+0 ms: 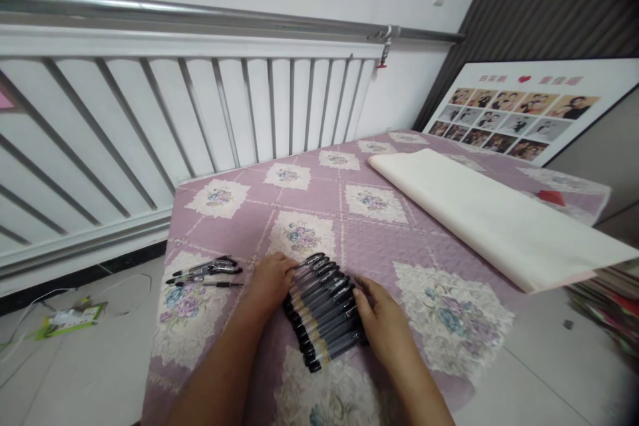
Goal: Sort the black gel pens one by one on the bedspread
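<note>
A row of several clear-barrelled black-capped pens (327, 313) lies side by side on the purple floral tablecloth (309, 196). At the row's upper left end is my left hand (271, 281), its fingers curled against the pens; its thumb is hidden. My right hand (383, 317) grips the capped side of the row at the right, with bent fingers and the thumb against the caps. Left of my left hand, a few loose pens (207, 269) lie in a small pile on the cloth.
A large cream sheet (479, 213) covers the table's right part. Behind the table runs a white radiator (227, 113) with a metal pipe (224, 18) above. A photo board (524, 106) leans at the back right. A power strip (72, 319) lies on the floor at left.
</note>
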Action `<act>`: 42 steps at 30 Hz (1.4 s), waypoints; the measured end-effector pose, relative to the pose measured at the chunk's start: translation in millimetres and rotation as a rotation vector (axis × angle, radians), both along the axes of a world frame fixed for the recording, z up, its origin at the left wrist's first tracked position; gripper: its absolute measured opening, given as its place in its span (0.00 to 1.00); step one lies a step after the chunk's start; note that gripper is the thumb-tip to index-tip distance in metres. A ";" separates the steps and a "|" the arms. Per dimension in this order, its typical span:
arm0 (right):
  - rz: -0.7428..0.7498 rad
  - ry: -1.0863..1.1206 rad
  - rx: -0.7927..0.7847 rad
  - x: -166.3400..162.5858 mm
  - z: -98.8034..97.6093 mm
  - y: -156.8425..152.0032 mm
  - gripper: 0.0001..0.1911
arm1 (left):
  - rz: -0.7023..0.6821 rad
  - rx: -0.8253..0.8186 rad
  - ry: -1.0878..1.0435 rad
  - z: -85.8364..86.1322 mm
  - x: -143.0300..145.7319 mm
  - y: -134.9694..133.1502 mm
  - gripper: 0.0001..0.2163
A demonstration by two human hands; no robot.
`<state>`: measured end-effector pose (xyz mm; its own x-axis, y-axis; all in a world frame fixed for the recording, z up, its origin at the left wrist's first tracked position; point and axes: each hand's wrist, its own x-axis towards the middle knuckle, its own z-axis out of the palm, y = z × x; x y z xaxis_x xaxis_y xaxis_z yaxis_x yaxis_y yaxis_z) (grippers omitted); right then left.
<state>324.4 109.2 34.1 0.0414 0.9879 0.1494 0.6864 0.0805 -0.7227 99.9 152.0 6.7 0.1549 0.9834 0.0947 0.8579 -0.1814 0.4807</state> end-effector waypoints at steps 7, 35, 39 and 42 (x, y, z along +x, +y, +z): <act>0.028 -0.043 0.025 -2.6 -2.8 1.4 0.19 | -0.024 -0.012 0.001 4.0 -0.7 1.0 0.12; -0.042 -0.039 0.029 2.0 -3.7 5.2 0.21 | 0.462 0.112 -0.543 0.3 -1.0 -8.5 0.20; -0.047 -0.019 0.029 5.0 -4.7 7.2 0.22 | 0.632 0.064 -0.528 -6.6 17.2 -40.2 0.23; -0.044 0.002 0.031 7.7 -5.5 8.2 0.22 | 0.664 0.038 -0.428 -10.2 37.1 -58.4 0.23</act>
